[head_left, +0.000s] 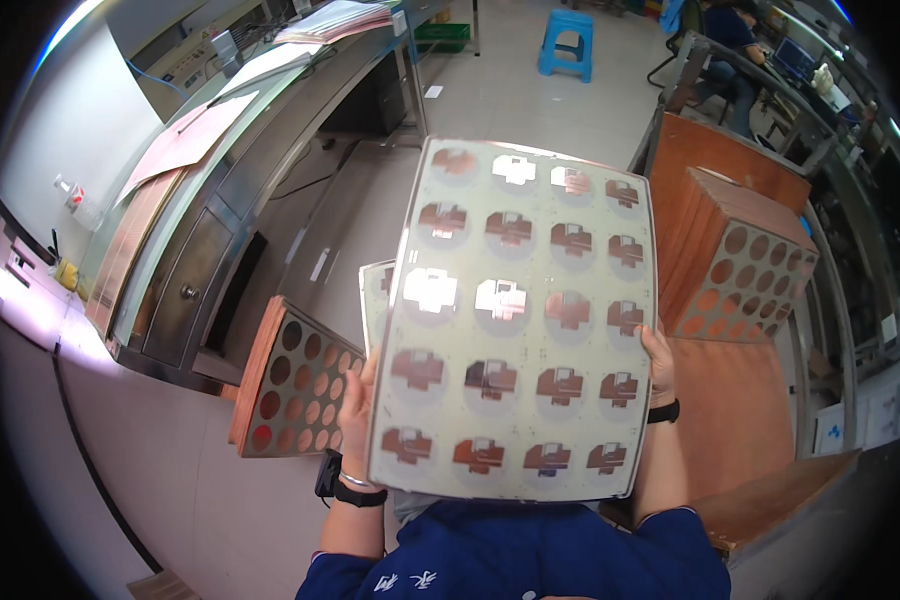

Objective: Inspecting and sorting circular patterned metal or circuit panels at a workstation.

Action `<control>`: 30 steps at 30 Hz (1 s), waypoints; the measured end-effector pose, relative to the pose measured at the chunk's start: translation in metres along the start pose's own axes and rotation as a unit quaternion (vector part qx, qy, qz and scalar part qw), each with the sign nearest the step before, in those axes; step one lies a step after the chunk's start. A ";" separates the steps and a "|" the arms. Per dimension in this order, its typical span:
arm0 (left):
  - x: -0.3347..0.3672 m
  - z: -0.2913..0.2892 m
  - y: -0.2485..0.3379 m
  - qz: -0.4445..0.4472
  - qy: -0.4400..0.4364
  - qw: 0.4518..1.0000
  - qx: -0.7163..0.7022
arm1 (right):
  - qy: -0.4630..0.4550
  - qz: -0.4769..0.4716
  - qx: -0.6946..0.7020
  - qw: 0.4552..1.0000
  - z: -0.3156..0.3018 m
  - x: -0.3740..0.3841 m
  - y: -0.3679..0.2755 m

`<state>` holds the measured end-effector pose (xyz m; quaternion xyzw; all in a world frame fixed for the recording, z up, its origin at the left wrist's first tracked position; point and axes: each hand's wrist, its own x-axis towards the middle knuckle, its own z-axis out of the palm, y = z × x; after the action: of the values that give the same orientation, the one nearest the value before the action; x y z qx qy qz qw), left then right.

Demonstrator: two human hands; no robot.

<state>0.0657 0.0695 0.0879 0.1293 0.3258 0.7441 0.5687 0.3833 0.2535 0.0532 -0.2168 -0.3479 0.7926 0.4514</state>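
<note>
I hold up a large pale-green circuit board panel [535, 345] in front of me, tilted, with rows of copper-coloured patterns across its face. My left hand [353, 405] grips its left edge, and its fingers are partly behind the panel. On the right edge, my right hand [660, 362] has its thumb over the front while the other fingers are hidden behind. Part of a second pale panel [372, 300] shows past the left edge. Glare whitens several of the patterns.
Low on the left leans a stack of panels with copper discs [300, 385]. A similar stack [740, 265] sits on a wooden-sided cart [730, 400] at my right. A metal desk [225, 235] with papers stands left. Farther off are a blue stool [567, 45] and a seated person [728, 60].
</note>
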 end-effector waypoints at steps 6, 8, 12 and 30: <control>-0.004 -0.009 -0.025 0.068 -0.074 0.973 -0.209 | 0.006 -0.078 0.106 0.991 0.022 0.008 0.024; -0.007 -0.007 -0.045 0.072 -0.058 0.987 -0.134 | 0.036 -0.101 0.095 0.990 0.037 0.006 0.038; 0.002 -0.024 -0.043 0.066 -0.017 0.995 -0.071 | 0.003 -0.077 0.074 0.994 0.032 -0.003 0.036; -0.011 -0.069 0.030 0.190 0.119 0.964 0.141 | 0.064 -0.120 -0.300 0.944 -0.013 -0.028 -0.054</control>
<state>0.0071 0.0320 0.0568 0.1782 0.4625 0.7950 0.3498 0.4366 0.2528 0.0857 -0.3489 -0.5639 0.5757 0.4783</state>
